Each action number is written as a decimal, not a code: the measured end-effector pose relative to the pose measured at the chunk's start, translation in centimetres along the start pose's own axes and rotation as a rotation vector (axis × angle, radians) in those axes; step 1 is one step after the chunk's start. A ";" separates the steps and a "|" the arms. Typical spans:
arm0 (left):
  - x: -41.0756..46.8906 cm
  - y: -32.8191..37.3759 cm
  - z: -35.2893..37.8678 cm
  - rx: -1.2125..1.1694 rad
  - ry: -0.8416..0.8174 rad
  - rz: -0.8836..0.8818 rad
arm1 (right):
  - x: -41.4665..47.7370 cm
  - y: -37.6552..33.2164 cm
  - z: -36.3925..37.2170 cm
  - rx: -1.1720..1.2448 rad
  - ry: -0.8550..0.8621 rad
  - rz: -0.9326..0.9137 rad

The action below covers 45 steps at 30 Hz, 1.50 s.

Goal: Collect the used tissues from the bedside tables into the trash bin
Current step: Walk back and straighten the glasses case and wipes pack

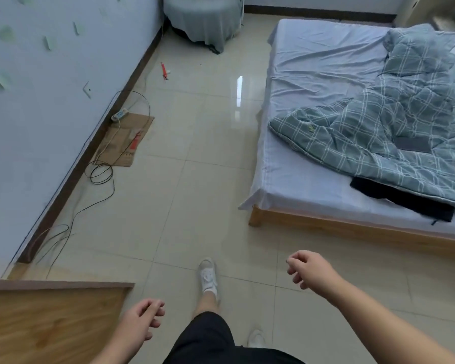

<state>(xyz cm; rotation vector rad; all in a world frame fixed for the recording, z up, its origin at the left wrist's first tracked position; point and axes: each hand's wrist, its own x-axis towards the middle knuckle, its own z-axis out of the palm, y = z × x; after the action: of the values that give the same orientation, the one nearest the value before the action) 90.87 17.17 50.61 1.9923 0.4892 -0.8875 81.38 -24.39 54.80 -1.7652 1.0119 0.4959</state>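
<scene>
My left hand (139,321) hangs at the bottom centre-left, over the floor beside a wooden surface, fingers loosely curled and holding nothing. My right hand (306,267) is raised a little higher to the right, over the tiled floor near the foot of the bed, also loosely curled and empty. No tissues, bedside tables or trash bin show in this view.
A bed (352,222) with a wooden frame, lilac sheet and checked quilt (394,122) fills the right. A wooden surface (50,324) sits at the bottom left. Black cables (101,172), a power strip (120,114) and cardboard (129,137) lie along the left wall. A covered round seat (202,19) stands far back.
</scene>
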 end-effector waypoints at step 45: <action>62.5 77.2 -10.2 0.131 -0.079 0.131 | 60.6 -67.7 -18.3 0.259 0.093 -0.006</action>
<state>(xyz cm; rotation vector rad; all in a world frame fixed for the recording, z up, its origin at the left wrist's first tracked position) 185.21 -15.70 51.11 2.0724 0.2579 -0.9317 168.69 -55.32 56.71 -1.5699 1.0843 0.2668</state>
